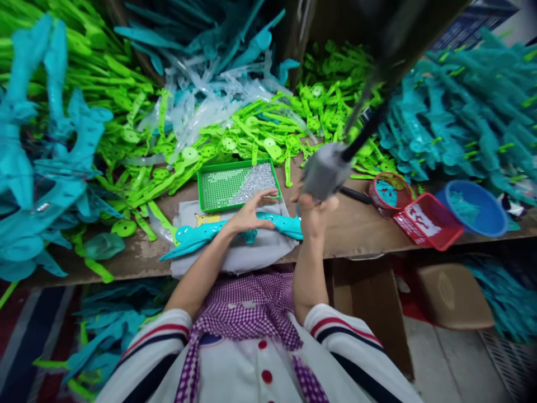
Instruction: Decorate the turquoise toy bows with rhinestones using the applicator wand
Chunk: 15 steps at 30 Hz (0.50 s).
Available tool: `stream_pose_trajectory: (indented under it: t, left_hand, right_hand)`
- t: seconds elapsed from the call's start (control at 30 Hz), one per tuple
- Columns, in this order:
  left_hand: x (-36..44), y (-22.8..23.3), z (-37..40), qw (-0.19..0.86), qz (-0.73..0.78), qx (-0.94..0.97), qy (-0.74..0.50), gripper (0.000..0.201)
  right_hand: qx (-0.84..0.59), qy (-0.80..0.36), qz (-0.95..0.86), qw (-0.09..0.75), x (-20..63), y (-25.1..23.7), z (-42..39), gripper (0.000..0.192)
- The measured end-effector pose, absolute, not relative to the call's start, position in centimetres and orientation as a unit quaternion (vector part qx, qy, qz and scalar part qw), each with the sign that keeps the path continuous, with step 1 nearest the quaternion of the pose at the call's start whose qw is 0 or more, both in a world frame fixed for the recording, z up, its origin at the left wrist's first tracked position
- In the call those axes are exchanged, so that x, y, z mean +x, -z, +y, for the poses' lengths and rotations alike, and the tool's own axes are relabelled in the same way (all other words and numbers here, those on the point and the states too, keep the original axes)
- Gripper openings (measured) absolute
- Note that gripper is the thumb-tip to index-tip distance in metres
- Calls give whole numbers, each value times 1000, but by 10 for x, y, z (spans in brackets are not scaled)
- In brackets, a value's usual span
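On the grey cloth (251, 254) at the front edge of the workbench (356, 224), the left hand (247, 215) is pressing flat, fingers spread and slightly curled, on a long teal plastic toy part (201, 232) that is lying across the cloth. That part is glossy and smooth, tapering to a thin point on the left and running rightward under the palm toward the right hand (312, 215). The right hand is gripping the blurred grey body of a hanging power screwdriver (325, 168) from below, fingers wrapped around it; the tool's dark cable is rising up and to the right. Whether its tip is touching the teal part cannot be told.

Just behind the left hand, a shallow green plastic tray (205, 193) is sitting with a perforated floor, its right half covered by a glittering heap of small silver screws (255, 179). Right of the screwdriver, a round red basket (390, 193), a rectangular red basket (428, 221) and a blue bowl (476, 207) are standing close together, each holding teal bits. Bright green flat parts (260, 134) with round discs are piling up behind the tray, while teal moulded pieces (461, 106) are heaped at the right and far left, crowding the work area. A brown cardboard box (455, 296) is sitting under the bench at the right.
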<state>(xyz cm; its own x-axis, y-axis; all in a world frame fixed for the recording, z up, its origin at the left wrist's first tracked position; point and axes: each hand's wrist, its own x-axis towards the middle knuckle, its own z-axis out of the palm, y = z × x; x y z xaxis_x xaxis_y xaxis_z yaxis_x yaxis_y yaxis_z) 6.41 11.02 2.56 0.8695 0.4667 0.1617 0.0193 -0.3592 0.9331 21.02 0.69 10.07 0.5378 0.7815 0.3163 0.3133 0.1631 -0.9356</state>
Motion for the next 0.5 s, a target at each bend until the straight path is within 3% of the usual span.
stream_pose_trajectory:
  t: [0.1, 0.17, 0.27, 0.33, 0.4, 0.5]
  left_hand:
    - [64, -26, 108, 575, 135, 763, -263, 116]
    - [65, -29, 104, 614, 108, 711, -324, 103]
    - [63, -39, 103, 676, 97, 581, -442, 69]
    - [62, -45, 107, 682, 117, 515, -507, 55]
    - [61, -48, 112, 671, 146, 484, -543, 51]
    - [62, -43, 119, 643, 181, 483, -566, 49]
  right_hand:
    - [-607, -179, -564, 530, 221, -102, -13, 60]
    - [-634, -134, -595, 476, 256, -100, -41, 62]
    - [-781, 52, -429, 451, 352, -97, -90, 44]
    - [-878, 115, -272, 377, 429, -94, -118, 36]
    - [-967, 31, -126, 220, 493, -91, -135, 24]
    - [-980, -48, -91, 170, 544, -81, -137, 20]
